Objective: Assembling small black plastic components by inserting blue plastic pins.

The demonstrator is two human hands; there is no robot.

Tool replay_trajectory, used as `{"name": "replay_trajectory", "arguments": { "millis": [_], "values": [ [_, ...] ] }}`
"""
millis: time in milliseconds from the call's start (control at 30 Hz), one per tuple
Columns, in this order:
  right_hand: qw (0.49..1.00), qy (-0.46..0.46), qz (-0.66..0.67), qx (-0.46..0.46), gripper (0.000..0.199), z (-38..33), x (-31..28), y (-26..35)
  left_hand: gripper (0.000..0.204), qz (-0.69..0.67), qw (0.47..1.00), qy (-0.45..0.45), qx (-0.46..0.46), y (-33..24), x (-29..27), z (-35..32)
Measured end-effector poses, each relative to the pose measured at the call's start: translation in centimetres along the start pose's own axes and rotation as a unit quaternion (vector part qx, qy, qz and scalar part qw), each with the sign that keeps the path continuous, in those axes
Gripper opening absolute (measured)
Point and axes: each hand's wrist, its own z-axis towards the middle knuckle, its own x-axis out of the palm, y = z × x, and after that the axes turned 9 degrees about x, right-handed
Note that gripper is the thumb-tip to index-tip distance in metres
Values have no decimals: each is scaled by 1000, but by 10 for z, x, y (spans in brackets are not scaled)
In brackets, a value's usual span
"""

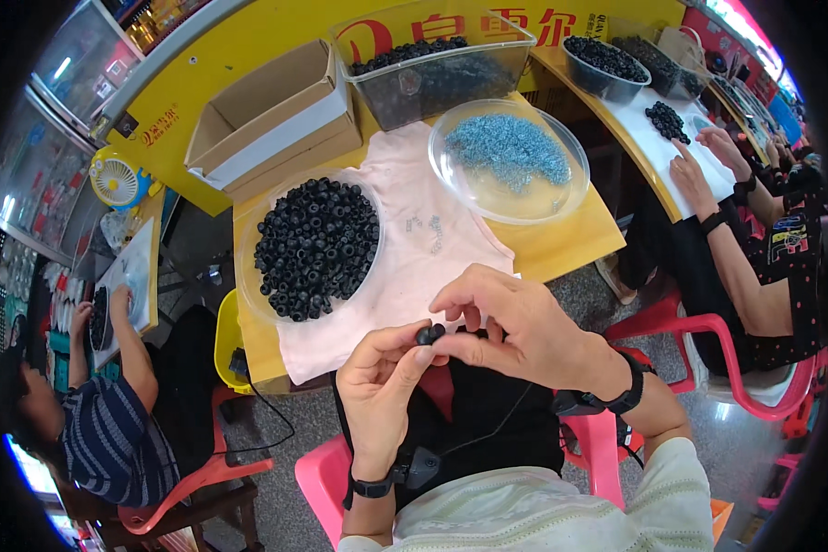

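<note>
In front of my lap, my left hand (382, 382) pinches a small black round part (429, 335) between thumb and fingertips. My right hand (524, 336) meets it from the right, its thumb against the part and its index finger curved above. Beyond my hands, a clear round tub (242, 267) holds many similar black parts with holes. To its right, a clear round lid (451, 198) carries a heap of small clear bluish pieces (511, 147). Several loose clear pieces (435, 235) lie on the pale pink cloth (400, 276) between them.
A wooden table (570, 235) bears an open cardboard box (276, 124) and a clear bin (432, 87) of black parts at the back. Co-workers sit at tables left (120, 432) and right (764, 267). A yellow bin (230, 345) stands by the table's left edge.
</note>
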Motion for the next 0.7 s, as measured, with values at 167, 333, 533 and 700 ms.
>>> {"name": "replay_trajectory", "arguments": {
  "millis": [167,333,533,700],
  "values": [
    [958,-66,-242,-142,22,-8,-4,0,22,45,998,43,28,-4,9,-6],
    [945,-48,-258,-196,18,-22,-5,5,20,37,997,70,18,-8,14,-18],
    [944,-39,-245,-218,16,-38,-13,14,13,-168,970,124,-127,-9,17,-19],
    [949,-28,-238,-206,17,-42,-12,18,11,-236,949,127,-168,-3,13,-22]
  ]
}}
